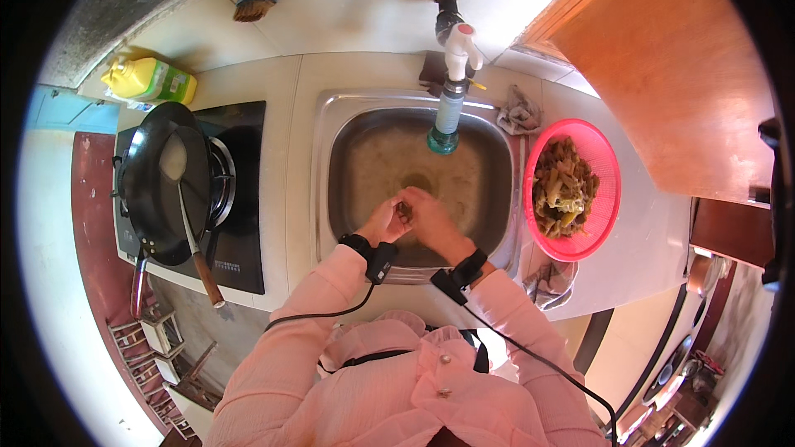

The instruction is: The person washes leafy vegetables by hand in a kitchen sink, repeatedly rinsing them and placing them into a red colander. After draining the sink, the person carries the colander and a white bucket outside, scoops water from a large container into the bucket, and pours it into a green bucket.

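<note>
Over the stainless steel sink [322, 198], my left hand [384, 221] and my right hand [433, 216] are pressed together. A small dark brown clump [405, 211] shows between my palms and fingers. It looks like the chopped vegetables, but most of it is hidden. Brownish, cloudy water [372, 161] covers the basin floor, and the drain [416, 182] lies just beyond my fingertips. To the right of the sink stands a pink plastic strainer basket [607, 198] holding a heap of chopped, brownish-green vegetables [564, 189].
A white tap [459, 53] with a clear extension [448, 115] reaches over the basin. Crumpled cloths [519, 112] lie beside the sink. On the left, a black wok [149, 198] with a ladle [186, 217] sits on a gas hob [245, 248]. Behind it lies a yellow bottle [152, 79].
</note>
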Demonstrator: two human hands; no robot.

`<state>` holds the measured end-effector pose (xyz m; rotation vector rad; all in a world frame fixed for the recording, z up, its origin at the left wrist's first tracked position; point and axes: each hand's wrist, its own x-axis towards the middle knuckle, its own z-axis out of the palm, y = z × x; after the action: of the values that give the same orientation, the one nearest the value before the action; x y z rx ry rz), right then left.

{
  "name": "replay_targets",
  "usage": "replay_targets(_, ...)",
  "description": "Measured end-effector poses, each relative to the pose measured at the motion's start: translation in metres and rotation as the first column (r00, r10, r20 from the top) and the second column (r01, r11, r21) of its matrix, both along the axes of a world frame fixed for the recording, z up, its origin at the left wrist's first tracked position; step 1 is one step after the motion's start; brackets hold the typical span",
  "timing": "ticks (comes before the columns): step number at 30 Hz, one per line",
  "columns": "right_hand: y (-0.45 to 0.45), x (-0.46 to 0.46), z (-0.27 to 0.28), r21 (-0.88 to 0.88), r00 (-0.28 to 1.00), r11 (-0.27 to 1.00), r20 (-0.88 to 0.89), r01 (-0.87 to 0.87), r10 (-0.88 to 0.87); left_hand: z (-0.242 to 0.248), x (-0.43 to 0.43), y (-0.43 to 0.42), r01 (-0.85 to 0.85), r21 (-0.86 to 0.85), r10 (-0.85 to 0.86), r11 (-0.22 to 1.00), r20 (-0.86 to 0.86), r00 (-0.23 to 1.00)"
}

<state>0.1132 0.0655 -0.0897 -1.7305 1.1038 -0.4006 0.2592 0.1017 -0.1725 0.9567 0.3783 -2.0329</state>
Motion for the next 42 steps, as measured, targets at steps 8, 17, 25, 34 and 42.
replay_targets(8, -0.045, -0.016, -0.076, -0.234, 0.952, 0.971, -0.305, -0.054, -0.02, 0.03, 0.041, 0.015, -0.07, -0.005, 0.07, 0.998, 0.182, 0.981)
replay_targets(17, -0.046, -0.002, -0.141, -0.238, 0.704, 0.818, -0.662, -0.523, 0.258, 0.033, 0.047, 0.008, -0.098, 0.029, 0.087, 0.995, 0.258, 0.962)
replay_targets(25, -0.036, -0.002, -0.139, -0.132, 0.571, 0.776, -0.754, -0.617, 0.325, 0.015, 0.038, 0.007, -0.059, 0.06, 0.041, 0.996, 0.265, 0.963)
replay_targets(34, -0.041, 0.002, -0.134, -0.24, 0.636, 0.763, -0.721, -0.6, 0.274, 0.018, 0.032, 0.006, -0.014, 0.079, -0.011, 0.997, 0.298, 0.954)
replay_targets(42, -0.053, 0.018, -0.142, 0.078, 0.555, 0.866, -0.738, -0.494, 0.384, 0.012, 0.033, 0.007, -0.005, 0.065, -0.014, 0.998, 0.293, 0.956)
